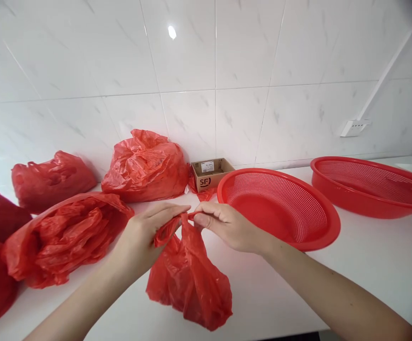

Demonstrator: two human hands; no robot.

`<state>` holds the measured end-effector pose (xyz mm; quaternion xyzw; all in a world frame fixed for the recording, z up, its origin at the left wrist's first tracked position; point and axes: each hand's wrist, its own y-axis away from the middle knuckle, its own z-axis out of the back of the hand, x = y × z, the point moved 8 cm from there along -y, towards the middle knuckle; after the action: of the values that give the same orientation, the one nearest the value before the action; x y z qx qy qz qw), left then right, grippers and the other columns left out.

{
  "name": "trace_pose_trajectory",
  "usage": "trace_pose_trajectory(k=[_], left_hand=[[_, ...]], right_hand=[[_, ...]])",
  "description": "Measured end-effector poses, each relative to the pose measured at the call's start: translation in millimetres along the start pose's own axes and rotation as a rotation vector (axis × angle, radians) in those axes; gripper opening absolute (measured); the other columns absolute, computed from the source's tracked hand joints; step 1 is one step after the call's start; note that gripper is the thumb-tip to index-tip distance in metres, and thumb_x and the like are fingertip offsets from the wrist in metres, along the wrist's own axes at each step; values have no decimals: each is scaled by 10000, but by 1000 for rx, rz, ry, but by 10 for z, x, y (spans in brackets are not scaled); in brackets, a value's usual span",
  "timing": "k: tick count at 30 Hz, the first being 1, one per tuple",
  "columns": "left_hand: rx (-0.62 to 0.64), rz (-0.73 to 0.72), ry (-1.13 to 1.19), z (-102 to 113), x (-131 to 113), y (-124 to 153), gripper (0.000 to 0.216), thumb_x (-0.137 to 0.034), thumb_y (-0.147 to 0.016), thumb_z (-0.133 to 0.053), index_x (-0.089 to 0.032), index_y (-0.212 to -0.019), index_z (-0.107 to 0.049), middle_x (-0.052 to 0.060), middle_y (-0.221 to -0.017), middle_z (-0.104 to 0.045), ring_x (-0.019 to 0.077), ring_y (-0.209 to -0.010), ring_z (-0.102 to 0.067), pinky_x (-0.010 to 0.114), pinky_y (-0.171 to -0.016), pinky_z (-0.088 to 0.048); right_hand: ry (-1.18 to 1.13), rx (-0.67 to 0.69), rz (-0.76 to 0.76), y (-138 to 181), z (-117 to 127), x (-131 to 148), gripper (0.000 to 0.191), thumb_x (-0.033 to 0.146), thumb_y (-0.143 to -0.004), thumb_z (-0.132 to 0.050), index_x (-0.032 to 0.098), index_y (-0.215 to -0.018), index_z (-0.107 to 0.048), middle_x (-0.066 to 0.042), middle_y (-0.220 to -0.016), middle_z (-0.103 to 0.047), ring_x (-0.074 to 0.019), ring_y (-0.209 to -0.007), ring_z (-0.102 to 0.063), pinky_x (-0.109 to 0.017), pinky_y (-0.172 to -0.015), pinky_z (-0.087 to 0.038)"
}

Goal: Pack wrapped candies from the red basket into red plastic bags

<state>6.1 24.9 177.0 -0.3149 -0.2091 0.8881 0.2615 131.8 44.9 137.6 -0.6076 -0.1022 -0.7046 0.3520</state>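
A red plastic bag [195, 284] hangs by its gathered top from both my hands, low over the front of the white table. My left hand [147, 234] is closed round a folded loop of the bag's handle, with its fingertips partly hidden. On the other side, my right hand [229, 225] pinches a twisted strip of the same bag between thumb and fingers. The two hands nearly meet above the bag. Its lower part sags and looks lightly filled or crumpled; what is inside cannot be made out.
Several stuffed red bags stand at the left, including an open one [81, 241] and a large one [147, 166] by the wall. A small cardboard box [211, 173] sits at the back. Two red perforated basins [319, 222], [365, 201] rest at the right on the white table [376, 279].
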Motion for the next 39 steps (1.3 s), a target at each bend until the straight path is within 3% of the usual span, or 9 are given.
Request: trace_pose_trajectory(k=[7,15,19,22,26,31,34,36,39], left_hand=[[27,91,34,116,353,498,187,-351,-866,-583,-329,-921,-760,40,-891,-739,255,-828,-660,319,-743,-519],[265,190,127,-24,480,719,265,-382,-909,-507,-314,-823,-748,1,-1421,-529,309,-1285,-488,377,-1007,-465],[296,281,261,-119,525,758,269,-421,-904,-516,-318,-840,-756,-16,-1480,-483,335,-1397,-359,470,-1115,-358],[203,367,524,-155,567,735,329,-461,-910,-503,-282,-773,-743,17,-1411,-562,337,-1395,-367,506,-1143,-304],[12,474,959,-240,589,566,370,-475,-933,-470,-247,-817,-738,62,-1109,-719,290,-1232,-543,459,-1083,-388],[254,629,972,-613,445,395,277,-401,-835,-670,-231,-1044,-734,58,-1006,-740,230,-968,-646,373,-935,-462],[326,569,945,-708,346,326,258,-419,-831,-669,-185,-913,-741,52,-858,-736,210,-823,-647,359,-840,-475],[243,571,907,-681,411,308,289,-441,-823,-669,-169,-731,-699,20,-713,-680,176,-723,-600,318,-752,-458],[112,581,870,-610,550,325,381,-445,-817,-676,-171,-571,-578,-18,-633,-578,133,-670,-508,270,-679,-397]], right_hand=[[359,-162,-113,174,581,-95,317,418,-966,-446,212,-783,-603,-31,-879,-718,-184,-868,-623,-337,-781,-442],[513,-222,-202,-7,697,-397,286,385,-965,-427,219,-765,-545,-30,-890,-735,-192,-879,-646,-331,-774,-446],[608,-229,-233,-84,716,-456,274,363,-960,-430,224,-763,-557,-19,-870,-730,-194,-886,-633,-322,-764,-438],[600,-222,-227,-106,715,-423,276,372,-957,-431,218,-779,-575,-22,-867,-704,-185,-845,-617,-320,-752,-438],[517,-223,-122,-138,621,-157,264,395,-945,-466,213,-820,-610,-26,-915,-653,-181,-884,-594,-339,-803,-451],[394,-19,53,-225,143,258,191,357,-895,-595,207,-791,-652,-51,-1199,-578,-187,-1093,-561,-343,-895,-461],[448,21,33,-292,-50,270,168,318,-889,-617,198,-781,-662,-51,-1325,-524,-197,-1141,-544,-354,-921,-450],[441,22,30,-320,-100,209,160,328,-917,-583,205,-850,-660,-51,-1305,-548,-191,-1128,-554,-350,-919,-447],[385,81,-9,-312,-136,41,206,369,-986,-447,237,-1066,-584,-38,-1062,-654,-171,-977,-607,-338,-834,-467]])
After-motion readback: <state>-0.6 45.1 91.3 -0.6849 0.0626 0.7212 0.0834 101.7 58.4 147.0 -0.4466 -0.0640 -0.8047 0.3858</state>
